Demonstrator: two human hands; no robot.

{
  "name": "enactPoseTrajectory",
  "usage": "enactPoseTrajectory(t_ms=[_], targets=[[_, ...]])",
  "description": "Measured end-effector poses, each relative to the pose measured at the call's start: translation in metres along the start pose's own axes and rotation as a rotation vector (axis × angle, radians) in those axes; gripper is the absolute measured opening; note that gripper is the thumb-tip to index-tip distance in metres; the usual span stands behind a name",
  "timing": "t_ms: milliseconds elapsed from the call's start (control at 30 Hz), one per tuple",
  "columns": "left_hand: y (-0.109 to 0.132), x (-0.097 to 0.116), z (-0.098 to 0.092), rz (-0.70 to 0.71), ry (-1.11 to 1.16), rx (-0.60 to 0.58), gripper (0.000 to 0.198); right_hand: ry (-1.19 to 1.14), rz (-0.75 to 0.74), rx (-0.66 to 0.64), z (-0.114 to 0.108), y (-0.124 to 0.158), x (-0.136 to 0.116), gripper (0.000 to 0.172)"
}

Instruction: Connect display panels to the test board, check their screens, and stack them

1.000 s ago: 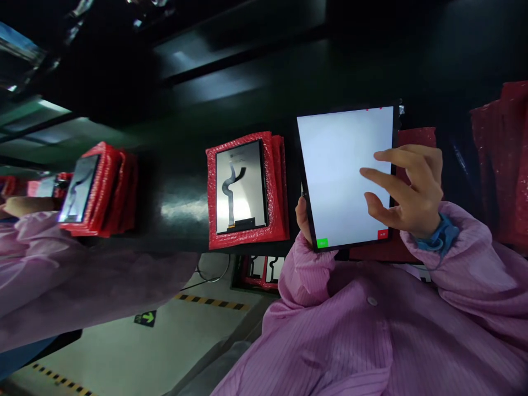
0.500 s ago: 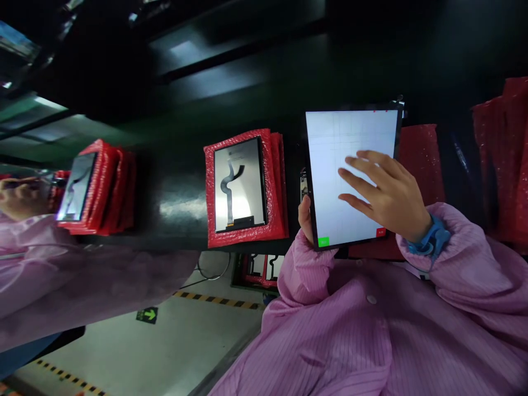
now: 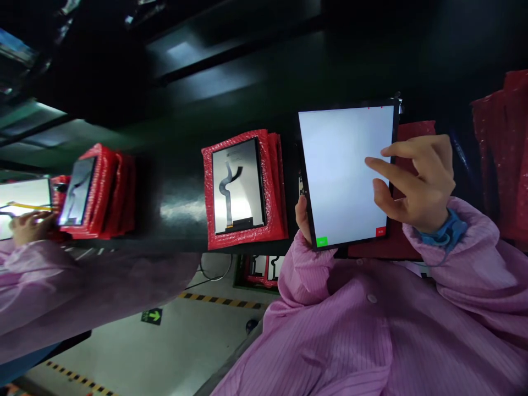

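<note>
My left hand [image 3: 302, 217] grips the lower left edge of a lit display panel [image 3: 338, 176], with the thumb showing at its rim. The black-framed screen glows pale white, with a small green tag in one bottom corner and a red tag in the other. My right hand [image 3: 416, 181] hovers over the screen's right side, fingers curled and apart, holding nothing. I cannot tell whether the fingertips touch the glass. Beside the panel, a stack of red bubble pouches [image 3: 274, 187] holds an unlit panel with a dark flex cable [image 3: 235, 187].
A co-worker's hand [image 3: 28, 226] in a pink sleeve works at a lit panel [image 3: 25, 198] by another red pouch stack [image 3: 99, 192]. More red pouches [image 3: 414, 129] and a red bag [image 3: 503, 154] lie beyond my right hand. The bench is dark; floor with yellow-black tape [image 3: 220, 300] shows below.
The faint grid on the screen has gone, leaving it plain white. My right fingers have curled in from a spread pose. The co-worker's hand and lit panel have come into view.
</note>
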State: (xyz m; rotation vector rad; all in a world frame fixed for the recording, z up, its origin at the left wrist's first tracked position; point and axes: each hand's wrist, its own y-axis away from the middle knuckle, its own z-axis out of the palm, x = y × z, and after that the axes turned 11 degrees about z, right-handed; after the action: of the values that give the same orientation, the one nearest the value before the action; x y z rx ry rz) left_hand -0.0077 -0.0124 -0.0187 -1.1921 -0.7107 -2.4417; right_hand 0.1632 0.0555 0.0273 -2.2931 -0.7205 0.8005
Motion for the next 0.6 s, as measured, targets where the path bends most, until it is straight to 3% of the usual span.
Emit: enactPoseTrajectory(t_ms=[133, 233, 333, 400, 467, 533, 600], targets=[[0.003, 0.002, 0.007, 0.071, 0.157, -0.014, 0.054, 0.016, 0.001, -0.156, 0.005, 0.002, 0.005, 0.025], [0.007, 0.007, 0.015, 0.072, 0.218, 0.003, 0.054, 0.044, 0.016, -0.008, 0.007, 0.001, 0.006, 0.031], [0.009, 0.011, 0.015, 0.032, 0.243, -0.037, 0.055, -0.007, -0.030, 0.114, 0.009, -0.002, 0.004, 0.057], [0.008, 0.012, 0.011, 0.003, 0.213, -0.071, 0.055, -0.025, -0.033, 0.032, 0.012, -0.003, -0.002, 0.083], [0.006, 0.011, 0.007, -0.001, 0.168, -0.102, 0.056, -0.007, 0.004, -0.098, 0.016, -0.004, -0.010, 0.099], [0.005, 0.009, 0.004, -0.014, 0.133, -0.132, 0.061, 0.020, 0.036, -0.194, 0.019, -0.004, -0.017, 0.102], [0.003, 0.005, 0.003, -0.041, 0.128, -0.181, 0.067, 0.050, 0.020, -0.228, 0.022, -0.002, -0.020, 0.094]])
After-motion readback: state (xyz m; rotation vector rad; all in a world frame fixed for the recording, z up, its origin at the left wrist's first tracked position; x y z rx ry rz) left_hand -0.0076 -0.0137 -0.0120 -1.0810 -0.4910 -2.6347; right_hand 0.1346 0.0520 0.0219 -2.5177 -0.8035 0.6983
